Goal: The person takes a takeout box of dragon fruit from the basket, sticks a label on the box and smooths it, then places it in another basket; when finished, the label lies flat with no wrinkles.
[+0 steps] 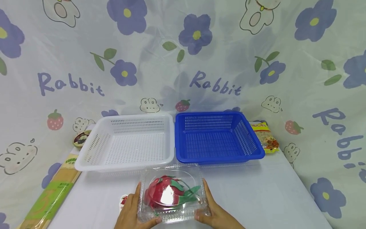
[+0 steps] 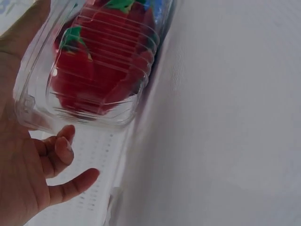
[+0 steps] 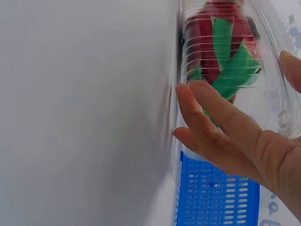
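Note:
A clear plastic clamshell box with its lid down is held near the front of the table. Through the plastic shows a red dragon fruit with green scales. My left hand grips the box's left side, thumb at the front corner; in the left wrist view some of its fingers are curled off the plastic. On the opposite side my right hand holds the box, its thumb at the front right corner. In the right wrist view its fingers lie along the box's side.
Behind the box stand a white basket and a blue basket, side by side. Long yellow-green packs and a small round tub lie at left; a yellow food bag at right. A small picture card lies beside my left hand.

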`<state>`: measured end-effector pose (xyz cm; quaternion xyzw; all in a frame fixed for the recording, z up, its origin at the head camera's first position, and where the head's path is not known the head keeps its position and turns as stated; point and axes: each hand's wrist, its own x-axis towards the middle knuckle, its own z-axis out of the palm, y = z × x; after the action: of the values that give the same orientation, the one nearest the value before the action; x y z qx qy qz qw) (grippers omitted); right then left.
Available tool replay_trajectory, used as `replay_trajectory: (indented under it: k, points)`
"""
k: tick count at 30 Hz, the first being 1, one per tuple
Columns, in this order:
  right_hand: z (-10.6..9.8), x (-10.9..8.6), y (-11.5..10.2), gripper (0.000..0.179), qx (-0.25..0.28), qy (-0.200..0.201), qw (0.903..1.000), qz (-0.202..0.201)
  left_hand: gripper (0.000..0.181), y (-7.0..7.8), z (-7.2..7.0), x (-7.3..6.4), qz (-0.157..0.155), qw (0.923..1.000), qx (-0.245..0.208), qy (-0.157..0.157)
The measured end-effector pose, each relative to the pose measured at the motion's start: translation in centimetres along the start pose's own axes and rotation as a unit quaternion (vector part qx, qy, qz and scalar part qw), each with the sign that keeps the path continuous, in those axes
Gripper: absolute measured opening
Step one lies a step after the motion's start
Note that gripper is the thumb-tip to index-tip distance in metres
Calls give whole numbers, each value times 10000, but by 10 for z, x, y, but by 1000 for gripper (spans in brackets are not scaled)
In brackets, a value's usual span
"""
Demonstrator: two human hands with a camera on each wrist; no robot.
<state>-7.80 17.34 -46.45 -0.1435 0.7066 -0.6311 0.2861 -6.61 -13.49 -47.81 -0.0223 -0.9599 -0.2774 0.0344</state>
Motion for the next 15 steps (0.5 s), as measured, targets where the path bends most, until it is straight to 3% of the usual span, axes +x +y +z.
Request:
replay_trajectory:
  k: [4,6,9,11,13,15]
  points:
    - [0,-1,1,105,-1,19,10000,-92,133,-1,0,-1,18,9999,116,1]
    - [1,-2,2,106,-4,20,9999,-146,135,-4,-2,-2,169,9996,240,-17]
    - [1,-3,4,108,211,-116,9995,-208,135,-19,-9,-3,468,9983,321,120]
    - [1,-3,4,109,294,-161,9992,-223,125,-34,-16,-6,564,9977,292,226]
    - [1,-4,4,110,418,-183,9988,-187,105,-50,-24,-9,389,9984,204,352]
    - [1,-6,3,112,416,-119,9989,-163,83,-64,-32,-11,-220,9993,163,242]
